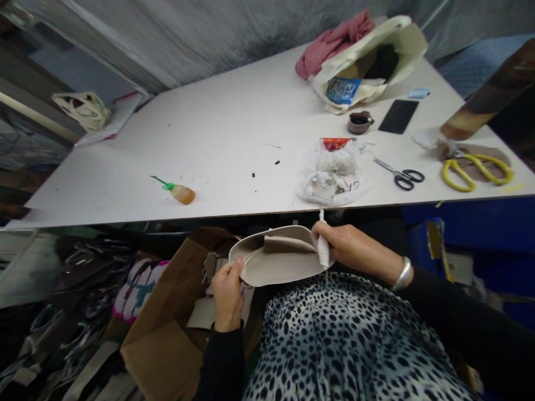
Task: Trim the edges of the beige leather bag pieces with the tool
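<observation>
- Left hand (pixel 228 292) pinching the rim of an open, oval, cream-coloured pouch (pixel 280 272), up in front of the white, flat-topped bench (pixel 225 145)!
- Right hand (pixel 345 243), fingers curled, grips a slim, white, stick-like piece (pixel 323 249) at the pouch's right end!

Hidden, cut off, too small

Cannot see most fingers of the left hand (pixel 228 292) under the beige pouch (pixel 284 270), nor every finger of the right hand (pixel 345 242) behind the white stick (pixel 323 248). Cannot make out the dark contents (pixel 383 61) of the cream bag (pixel 407 42). Cannot identify the small black bits (pixel 277 162). Cannot follow the brown post (pixel 489 92) past the right edge.
</observation>
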### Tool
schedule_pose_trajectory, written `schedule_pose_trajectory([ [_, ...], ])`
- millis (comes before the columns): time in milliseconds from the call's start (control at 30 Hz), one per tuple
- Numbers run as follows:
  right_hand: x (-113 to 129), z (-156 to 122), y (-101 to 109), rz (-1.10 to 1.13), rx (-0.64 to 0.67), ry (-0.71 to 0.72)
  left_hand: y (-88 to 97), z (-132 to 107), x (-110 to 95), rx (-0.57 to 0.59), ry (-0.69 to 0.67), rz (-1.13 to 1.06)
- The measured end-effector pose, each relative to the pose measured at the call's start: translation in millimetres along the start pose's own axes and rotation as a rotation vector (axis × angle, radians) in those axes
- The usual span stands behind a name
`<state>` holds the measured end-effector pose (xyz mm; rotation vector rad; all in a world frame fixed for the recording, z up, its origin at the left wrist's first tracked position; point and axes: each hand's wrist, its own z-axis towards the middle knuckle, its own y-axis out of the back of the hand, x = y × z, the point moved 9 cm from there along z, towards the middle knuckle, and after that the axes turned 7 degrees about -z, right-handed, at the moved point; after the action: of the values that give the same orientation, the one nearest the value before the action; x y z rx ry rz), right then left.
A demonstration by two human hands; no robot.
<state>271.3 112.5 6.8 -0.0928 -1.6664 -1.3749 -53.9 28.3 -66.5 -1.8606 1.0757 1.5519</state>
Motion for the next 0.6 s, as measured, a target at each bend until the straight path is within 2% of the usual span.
schedule_pose_trajectory([
  [133, -16.1, 0.0, 14.9, -0.016, -0.204, -0.116, -5.4, -18.4, -9.7, 0.02, 0.043, -0.039],
  [200, -16.4, 1.1, 12.0, -0.012, -0.177, -0.102, -8.2, -26.3, -15.8, 0.051, 0.062, -0.038],
  [267, -12.6, 2.6, 6.4, 0.001, -0.087, -0.065, -8.6, -31.9, -22.1, 0.072, 0.077, -0.038],
  [400, -7.1, 4.0, 6.7, 0.018, 0.017, -0.04, -2.9, -38.3, -33.5, 0.066, 0.075, -0.01],
  [500, -10.2, 5.9, 14.7, 0.031, -0.037, -0.05, -1.7, -45.5, -36.5, 0.061, 0.072, -0.001],
  [600, -18.2, 6.0, 21.2, 0.086, -0.157, -0.082, -7.9, -57.0, -33.0, 0.073, 0.102, -0.041],
])
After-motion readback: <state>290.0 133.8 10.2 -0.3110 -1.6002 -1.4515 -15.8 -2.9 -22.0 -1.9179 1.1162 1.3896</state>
